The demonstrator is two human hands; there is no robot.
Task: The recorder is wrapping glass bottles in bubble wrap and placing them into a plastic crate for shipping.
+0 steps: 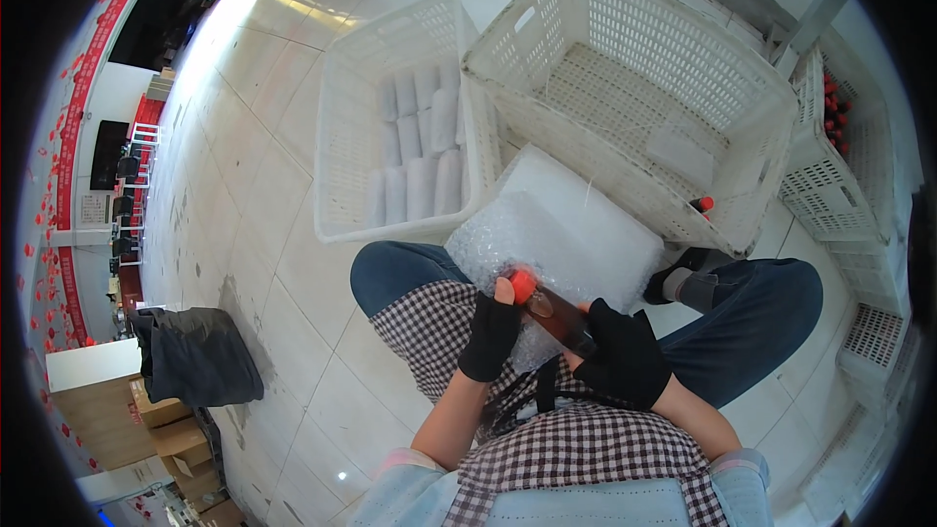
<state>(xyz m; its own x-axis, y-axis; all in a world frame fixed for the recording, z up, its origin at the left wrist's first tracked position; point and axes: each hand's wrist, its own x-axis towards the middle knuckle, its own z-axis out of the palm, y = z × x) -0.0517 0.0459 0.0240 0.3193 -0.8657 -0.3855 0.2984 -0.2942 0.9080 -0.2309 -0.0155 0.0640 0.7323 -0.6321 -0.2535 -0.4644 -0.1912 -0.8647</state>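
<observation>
Between my two hands, low over my lap, is a bottle (556,320) of dark brown liquid with a red cap, lying tilted. My left hand (493,332), in a black fingerless glove, grips it by the cap end. My right hand (625,353), gloved the same way, is closed round its base end. Under and beyond the bottle lies a stack of white foam or bubble wrap sheets (595,224). Crinkled clear bubble wrap (503,234) bulges at the near left of that stack, reaching under the bottle.
Ahead, a white plastic crate (337,137) holds several white-wrapped cylinders (420,141). A larger crate (625,127) beside it contains a red-capped bottle (703,204) and a white sheet. Red-capped bottles fill a crate (830,190) at right. A black bag (200,356) and cardboard boxes (181,439) are left.
</observation>
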